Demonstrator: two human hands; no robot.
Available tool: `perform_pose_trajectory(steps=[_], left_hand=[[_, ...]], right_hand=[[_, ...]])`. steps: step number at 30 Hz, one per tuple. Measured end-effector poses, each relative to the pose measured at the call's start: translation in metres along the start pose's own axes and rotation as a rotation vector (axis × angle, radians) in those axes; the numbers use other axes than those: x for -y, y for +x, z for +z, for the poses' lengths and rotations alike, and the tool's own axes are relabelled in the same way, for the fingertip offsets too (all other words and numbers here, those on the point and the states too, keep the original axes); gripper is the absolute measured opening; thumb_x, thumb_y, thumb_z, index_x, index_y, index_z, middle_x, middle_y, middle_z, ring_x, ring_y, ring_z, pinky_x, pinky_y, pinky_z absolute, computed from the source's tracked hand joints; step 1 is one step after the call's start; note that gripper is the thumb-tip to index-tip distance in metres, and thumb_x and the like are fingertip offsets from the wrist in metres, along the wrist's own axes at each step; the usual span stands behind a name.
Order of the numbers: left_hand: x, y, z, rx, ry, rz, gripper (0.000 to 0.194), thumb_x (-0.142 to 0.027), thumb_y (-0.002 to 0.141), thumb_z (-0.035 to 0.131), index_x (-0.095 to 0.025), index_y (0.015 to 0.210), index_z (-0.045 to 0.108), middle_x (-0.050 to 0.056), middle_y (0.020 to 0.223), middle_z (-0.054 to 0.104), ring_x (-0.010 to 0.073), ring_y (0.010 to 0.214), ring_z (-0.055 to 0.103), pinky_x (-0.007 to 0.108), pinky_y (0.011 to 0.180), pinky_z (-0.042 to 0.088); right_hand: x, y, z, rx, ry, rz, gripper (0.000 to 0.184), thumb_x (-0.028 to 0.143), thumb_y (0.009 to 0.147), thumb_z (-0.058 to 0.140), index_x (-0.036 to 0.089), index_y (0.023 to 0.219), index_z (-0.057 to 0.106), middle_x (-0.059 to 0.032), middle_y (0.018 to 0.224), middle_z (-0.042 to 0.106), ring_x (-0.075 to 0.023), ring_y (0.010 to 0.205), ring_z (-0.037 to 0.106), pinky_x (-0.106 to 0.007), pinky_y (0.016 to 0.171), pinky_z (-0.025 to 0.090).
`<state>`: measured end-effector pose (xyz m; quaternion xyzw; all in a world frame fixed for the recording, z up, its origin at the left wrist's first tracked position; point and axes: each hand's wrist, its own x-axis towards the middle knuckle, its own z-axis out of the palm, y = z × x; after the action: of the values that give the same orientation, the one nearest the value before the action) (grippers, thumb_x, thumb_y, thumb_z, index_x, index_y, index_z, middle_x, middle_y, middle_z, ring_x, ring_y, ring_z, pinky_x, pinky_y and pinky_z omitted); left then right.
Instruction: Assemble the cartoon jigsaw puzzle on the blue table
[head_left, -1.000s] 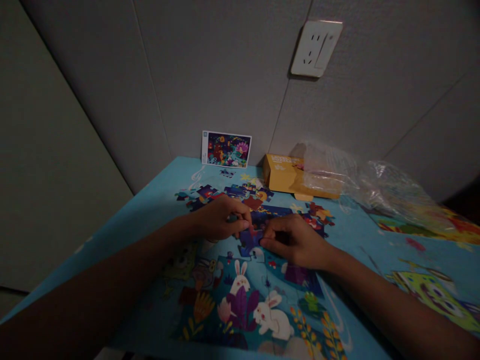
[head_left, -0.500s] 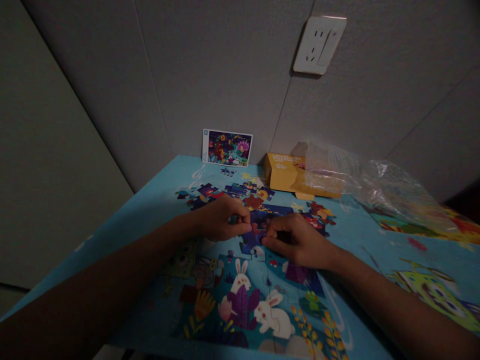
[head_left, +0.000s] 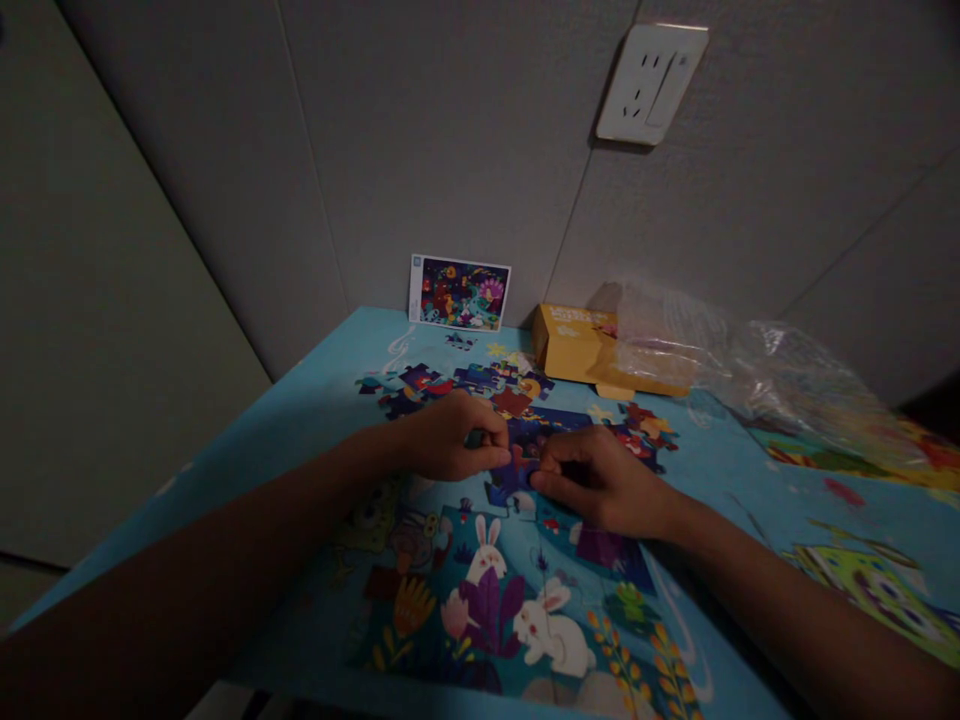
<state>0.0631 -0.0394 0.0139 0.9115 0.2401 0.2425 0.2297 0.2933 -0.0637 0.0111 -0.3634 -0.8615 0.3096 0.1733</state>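
A partly assembled jigsaw puzzle (head_left: 517, 600) with white rabbits and flowers lies on a blue patterned tablecloth (head_left: 315, 400). My left hand (head_left: 450, 437) and my right hand (head_left: 600, 480) meet just above its top edge. Both have fingers curled in a pinch on a dark blue puzzle piece (head_left: 517, 468) held between them at the puzzle's edge. Loose puzzle pieces (head_left: 465, 380) lie scattered behind my hands.
A reference picture card (head_left: 459, 292) leans against the grey wall at the back. A yellow box (head_left: 581, 345) and a crumpled clear plastic bag (head_left: 742, 375) lie at the back right. A white wall socket (head_left: 651, 83) sits above. The table's left edge runs diagonally.
Both hands have stayed pinched together at the same spot on the puzzle's edge. The camera view has shifted slightly, so everything sits a little higher and to the right.
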Motion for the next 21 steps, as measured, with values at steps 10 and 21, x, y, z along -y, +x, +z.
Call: perform_pose_trajectory(steps=[10,21], left_hand=[[0.003,0.001,0.003,-0.019,-0.004,-0.007,0.016,-0.018,0.083,0.060,-0.013,0.069,0.065,0.002,0.066,0.065,0.0116,0.064,0.056,0.023,0.063,0.040],[0.009,-0.002,-0.010,-0.032,0.095,-0.043,0.023,-0.023,0.084,0.053,-0.014,0.064,0.060,0.000,0.062,0.058,0.0106,0.060,0.050,0.023,0.062,0.037]], right_hand=[[0.002,0.000,0.000,0.012,0.033,0.016,0.037,0.037,0.085,0.057,0.019,0.057,0.042,0.0045,0.052,0.038,-0.0074,0.048,0.033,-0.022,0.045,0.025],[0.001,0.000,0.002,0.005,0.037,-0.028,0.028,0.036,0.089,0.054,0.015,0.074,0.064,0.0015,0.058,0.052,-0.0090,0.052,0.041,-0.023,0.048,0.031]])
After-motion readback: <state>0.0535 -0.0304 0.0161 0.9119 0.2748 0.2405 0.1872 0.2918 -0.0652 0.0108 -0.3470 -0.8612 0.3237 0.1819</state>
